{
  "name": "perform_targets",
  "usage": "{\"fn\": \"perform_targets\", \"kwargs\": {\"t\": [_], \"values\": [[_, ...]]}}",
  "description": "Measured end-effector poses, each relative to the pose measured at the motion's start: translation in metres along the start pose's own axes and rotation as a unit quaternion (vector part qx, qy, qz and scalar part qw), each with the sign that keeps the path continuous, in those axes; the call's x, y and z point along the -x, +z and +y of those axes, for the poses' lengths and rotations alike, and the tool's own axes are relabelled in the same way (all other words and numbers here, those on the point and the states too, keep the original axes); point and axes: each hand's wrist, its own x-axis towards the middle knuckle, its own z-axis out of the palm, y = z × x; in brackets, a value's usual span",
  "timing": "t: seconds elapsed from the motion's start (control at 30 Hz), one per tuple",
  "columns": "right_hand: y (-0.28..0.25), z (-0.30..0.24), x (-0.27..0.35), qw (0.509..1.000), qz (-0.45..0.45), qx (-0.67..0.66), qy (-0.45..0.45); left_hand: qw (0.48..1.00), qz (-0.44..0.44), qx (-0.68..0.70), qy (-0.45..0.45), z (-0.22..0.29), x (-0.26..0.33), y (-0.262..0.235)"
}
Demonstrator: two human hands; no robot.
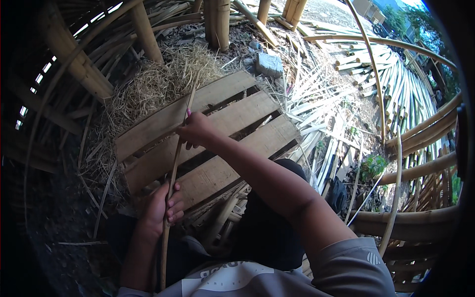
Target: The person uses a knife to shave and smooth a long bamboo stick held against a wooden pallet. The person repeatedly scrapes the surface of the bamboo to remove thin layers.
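Outdoor bamboo workshop, dirt ground littered with pale split bamboo strips [316, 94] and a heap of dry straw-coloured shavings [158, 84] beyond the fingers. Directly under both hands, a weathered wooden slat pallet [232, 114] serving as a work surface.

Long thin tan bamboo strip [173, 168] held at a slant across the pallet, running from near the lap up toward the shavings. Left hand [161, 208] clenched around the lower part of the strip, fingers curled over it, thumb side toward the body; likely the anchoring grip that keeps the strip from sliding. Right hand [197, 130] closed on the strip higher up, well apart from the left, fingers wrapped and knuckles toward the camera (whether a blade sits inside that fist cannot be told). Two spaced grips seemingly there to keep a flexible length straight and steady.

To the right of the fingers, thick curved bamboo poles [420, 168] forming a rounded frame; beyond the fingertips, upright bamboo posts [217, 22] and a grey concrete block [269, 63].
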Motion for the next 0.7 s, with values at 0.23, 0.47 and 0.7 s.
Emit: {"fn": "perform_targets", "kwargs": {"t": [0.23,0.47,0.7], "values": [[-0.008,-0.002,-0.008,0.997,0.061,0.033,-0.031,0.998,0.023,-0.051,0.021,-0.010,-0.006,-0.011],[-0.028,0.007,-0.020,0.991,0.092,-0.048,-0.081,0.988,0.051,-0.144,0.010,-0.009,0.002,-0.015],[-0.044,0.009,-0.021,0.989,0.102,-0.081,-0.075,0.976,0.002,-0.219,0.016,-0.020,0.008,-0.035]]}}
